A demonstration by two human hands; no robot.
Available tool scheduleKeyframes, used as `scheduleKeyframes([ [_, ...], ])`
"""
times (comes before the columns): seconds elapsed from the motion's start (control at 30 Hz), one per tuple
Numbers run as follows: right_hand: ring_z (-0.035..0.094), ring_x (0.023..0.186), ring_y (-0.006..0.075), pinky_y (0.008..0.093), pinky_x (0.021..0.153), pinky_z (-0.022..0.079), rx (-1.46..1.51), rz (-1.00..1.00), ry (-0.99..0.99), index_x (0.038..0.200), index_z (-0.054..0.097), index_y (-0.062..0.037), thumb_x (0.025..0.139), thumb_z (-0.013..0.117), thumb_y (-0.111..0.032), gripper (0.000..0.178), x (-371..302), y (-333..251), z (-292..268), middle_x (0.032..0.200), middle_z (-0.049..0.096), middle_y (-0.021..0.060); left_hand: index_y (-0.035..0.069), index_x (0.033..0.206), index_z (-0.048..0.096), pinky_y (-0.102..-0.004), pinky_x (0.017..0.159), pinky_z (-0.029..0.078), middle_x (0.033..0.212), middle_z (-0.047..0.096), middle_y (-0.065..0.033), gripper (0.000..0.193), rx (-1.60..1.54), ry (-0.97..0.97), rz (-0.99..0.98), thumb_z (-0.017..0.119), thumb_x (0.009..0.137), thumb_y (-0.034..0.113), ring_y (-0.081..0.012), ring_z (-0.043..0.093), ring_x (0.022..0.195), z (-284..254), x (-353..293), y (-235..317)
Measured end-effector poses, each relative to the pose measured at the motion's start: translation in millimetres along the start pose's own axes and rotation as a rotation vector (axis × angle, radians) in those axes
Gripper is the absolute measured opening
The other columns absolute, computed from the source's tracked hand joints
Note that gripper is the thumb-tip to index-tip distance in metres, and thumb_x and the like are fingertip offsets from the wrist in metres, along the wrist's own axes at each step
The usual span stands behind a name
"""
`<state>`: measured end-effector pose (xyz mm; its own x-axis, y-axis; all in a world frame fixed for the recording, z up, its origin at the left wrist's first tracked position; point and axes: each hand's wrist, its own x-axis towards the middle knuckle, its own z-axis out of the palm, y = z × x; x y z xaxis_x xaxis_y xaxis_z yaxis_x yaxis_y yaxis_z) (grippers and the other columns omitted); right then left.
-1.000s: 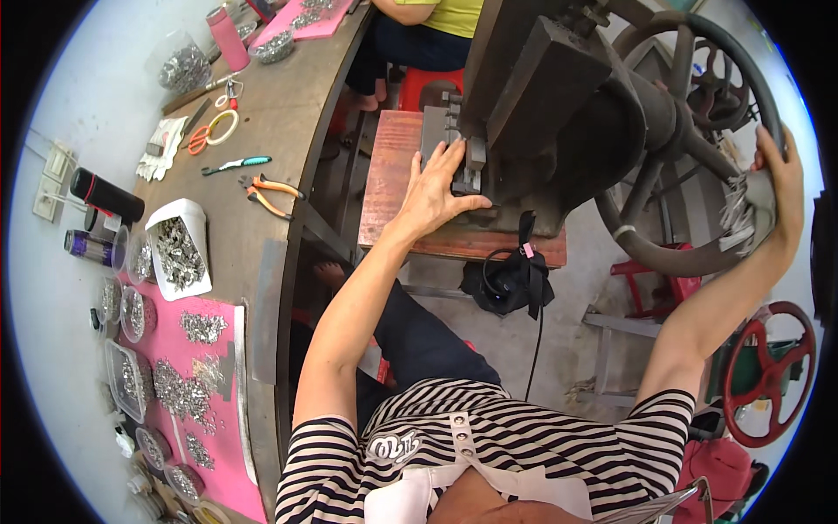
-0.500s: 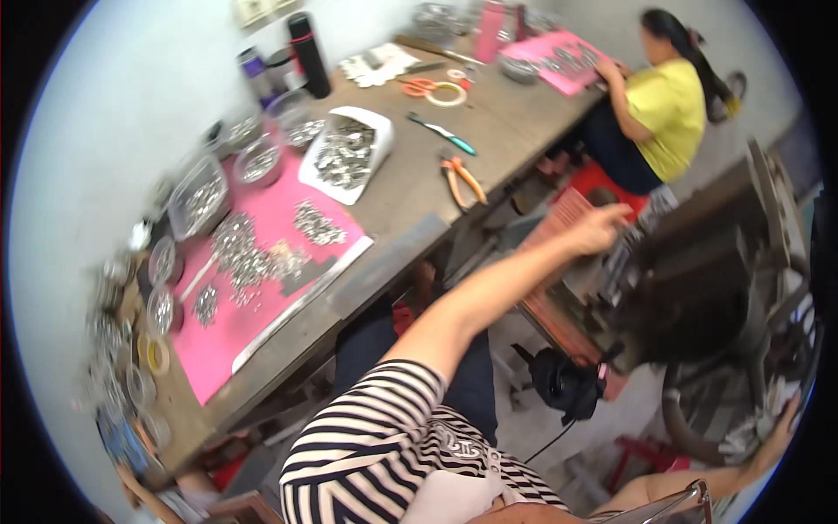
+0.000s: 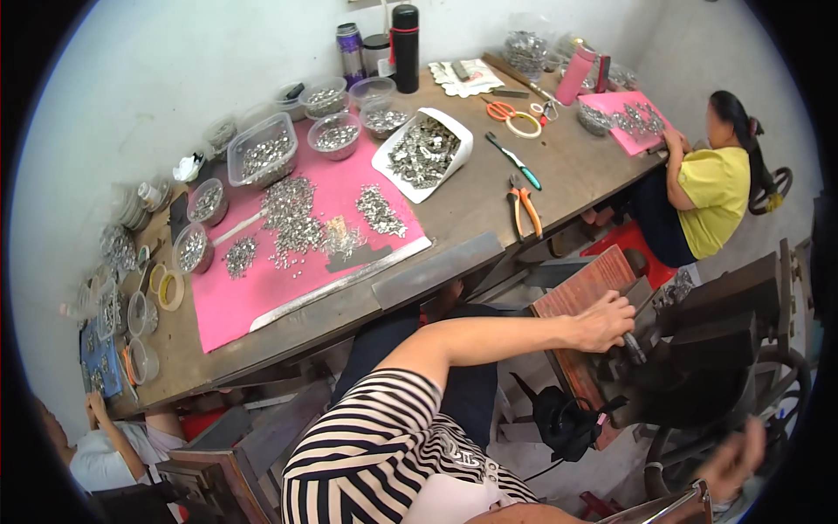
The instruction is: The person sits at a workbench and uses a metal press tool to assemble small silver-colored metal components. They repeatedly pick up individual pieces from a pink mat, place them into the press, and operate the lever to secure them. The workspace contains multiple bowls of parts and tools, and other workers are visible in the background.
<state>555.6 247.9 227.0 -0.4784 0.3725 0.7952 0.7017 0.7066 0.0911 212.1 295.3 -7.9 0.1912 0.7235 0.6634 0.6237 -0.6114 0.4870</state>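
Note:
My left hand (image 3: 602,322) reaches over a reddish wooden bench (image 3: 583,283) beside a dark machine (image 3: 711,336). Its fingers are curled, and a short grey metal piece (image 3: 635,348) shows right at the fingertips; whether they grip it or only touch it is hard to make out. My right hand (image 3: 735,458) is smeared by motion at the lower right. It is near the machine's curved black wheel (image 3: 788,371), and its fingers cannot be read.
On the long table left of me, a pink sheet (image 3: 229,307) bears heaps of small silver parts (image 3: 294,216). A white scoop (image 3: 381,162), plastic tubs, a toothbrush (image 3: 515,162) and orange-handled pliers (image 3: 525,210) lie around it. A black bag (image 3: 563,419) hangs below. Other people sit at both table ends.
The view has swung, so the table sits further right and lower. My left hand's fingers have curled in beside the machine. My right hand has come inward from the far right edge.

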Motion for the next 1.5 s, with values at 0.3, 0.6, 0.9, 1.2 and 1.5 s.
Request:
scheduleKeyframes([
  [0.3,0.064,0.111,0.0418,0.0456,0.096,0.051,0.965,-0.033,-0.556,0.138,0.054,0.0035,0.085,0.077,-0.002,0.059,-18,-252,239,0.123,0.063,0.0248,0.007,0.110,0.072,-0.0431,0.092,0.043,0.103,0.068,-0.0094,0.029,0.407,0.329,-0.426,0.076,0.085,0.021,-0.0301,0.062,0.102,-193,-179,81],
  [0.6,0.066,0.106,0.0377,0.0432,0.093,0.052,1.345,-0.377,-0.719,0.136,0.059,0.0000,0.090,0.067,0.003,0.047,-21,-424,283,0.117,0.068,0.0199,0.006,0.112,0.070,-0.0420,0.085,0.042,0.102,0.064,-0.0083,0.031,0.684,0.394,-0.833,0.078,0.083,0.014,-0.0292,0.058,0.096,-280,-333,144],
  [0.9,0.058,0.118,0.0361,0.0458,0.103,0.047,1.180,-0.428,-0.475,0.128,0.063,-0.0008,0.082,0.082,-0.015,0.051,-29,-486,309,0.130,0.061,0.0154,0.006,0.116,0.075,-0.0427,0.088,0.043,0.102,0.063,-0.0093,0.028,0.759,0.475,-0.894,0.075,0.089,0.011,-0.0294,0.057,0.097,-302,-367,118],
  [1.2,0.059,0.118,0.0386,0.0478,0.102,0.047,1.175,-0.338,-0.413,0.135,0.059,-0.0010,0.076,0.088,-0.015,0.066,-46,-497,321,0.124,0.062,0.0182,0.009,0.116,0.074,-0.0507,0.109,0.037,0.122,0.067,-0.0107,0.031,0.840,0.483,-0.818,0.078,0.086,0.015,-0.0326,0.060,0.120,-290,-375,118],
  [1.5,0.058,0.115,0.0354,0.0460,0.097,0.046,1.149,-0.384,-0.355,0.126,0.065,-0.0028,0.078,0.087,-0.017,0.055,-50,-500,327,0.120,0.061,0.0147,-0.004,0.132,0.053,-0.0497,0.108,0.050,0.136,0.062,-0.0247,0.030,0.508,1.120,-0.825,0.047,0.111,0.016,-0.0348,0.065,0.125,-262,-421,178],
])
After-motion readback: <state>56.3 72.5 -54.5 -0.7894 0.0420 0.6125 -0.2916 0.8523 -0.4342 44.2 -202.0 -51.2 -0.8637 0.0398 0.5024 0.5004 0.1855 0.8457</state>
